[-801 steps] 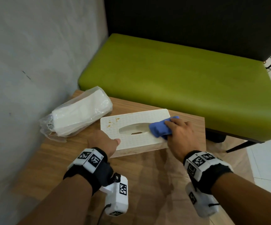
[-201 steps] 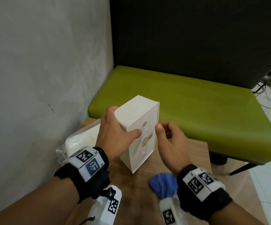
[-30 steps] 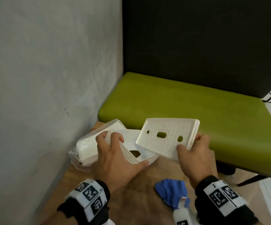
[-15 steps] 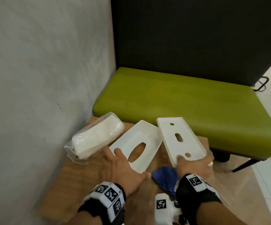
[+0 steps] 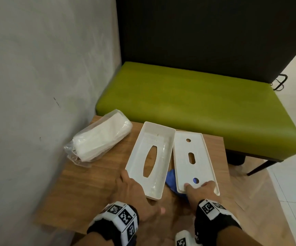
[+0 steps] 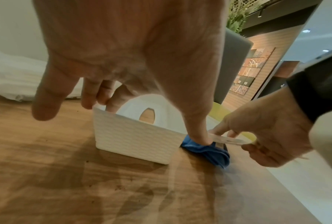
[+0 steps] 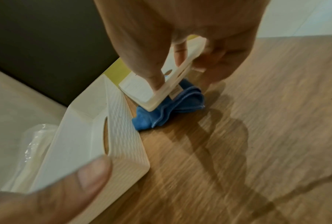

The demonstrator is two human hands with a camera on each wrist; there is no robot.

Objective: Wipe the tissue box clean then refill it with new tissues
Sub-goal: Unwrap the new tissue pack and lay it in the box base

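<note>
The white tissue box [image 5: 158,142] lies open side up on the wooden table [image 5: 90,183], its oval slot against the wood. My left hand [image 5: 134,190] grips its near end, fingers at the left corner, thumb at the right corner. Beside it on the right lies the flat white base plate [image 5: 193,148] with three holes. My right hand [image 5: 200,189] pinches the plate's near end, thumb on top. That end rests on the blue cloth [image 5: 171,180]. The wrapped pack of new tissues [image 5: 99,139] lies at the table's back left. The right wrist view shows the plate [image 7: 142,89] above the cloth [image 7: 172,109].
A green bench [image 5: 188,107] stands just behind the table, against a dark panel. A grey wall [image 5: 28,86] runs along the table's left side. White floor tiles [image 5: 289,174] show to the right. Bare wood lies in front of the pack.
A second ago both pieces were held apart in the air. They have come down and now lie side by side on the table, the plate's near end on the cloth.
</note>
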